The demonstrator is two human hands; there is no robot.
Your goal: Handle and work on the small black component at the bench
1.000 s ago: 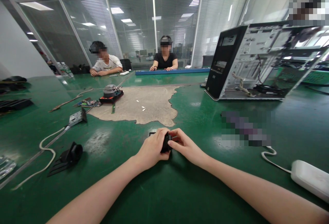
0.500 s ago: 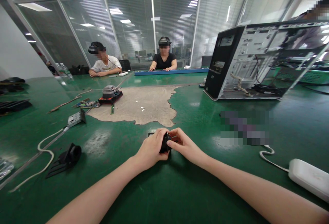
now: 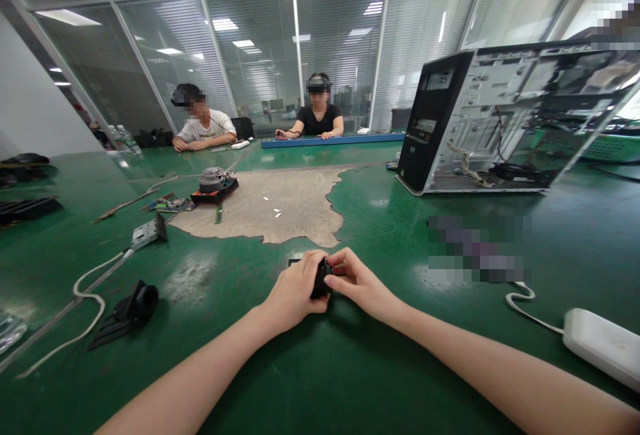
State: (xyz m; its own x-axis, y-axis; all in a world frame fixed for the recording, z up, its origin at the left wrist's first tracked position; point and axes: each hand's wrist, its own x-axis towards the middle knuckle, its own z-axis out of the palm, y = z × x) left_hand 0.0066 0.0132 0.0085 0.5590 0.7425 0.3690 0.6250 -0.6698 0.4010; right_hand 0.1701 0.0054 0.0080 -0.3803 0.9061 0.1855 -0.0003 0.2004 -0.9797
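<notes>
Close in front of me, a small black part is between my two hands, low over the green table. My left hand wraps round its left side and top, covering much of it. The thumb and fingertips of my right hand pinch its right edge. A dark corner of the part sticks out behind my left fingers. Further left on the table lies another black part with a round end and flat slats.
An open computer case stands at the right, a white box with a cable nearer. A brown sheet, a fan unit and a metal bracket lie ahead and left. Two people sit across the table.
My hands and the black part have barely moved. Across the table, the hand of the person in black has shifted outward to the left.
</notes>
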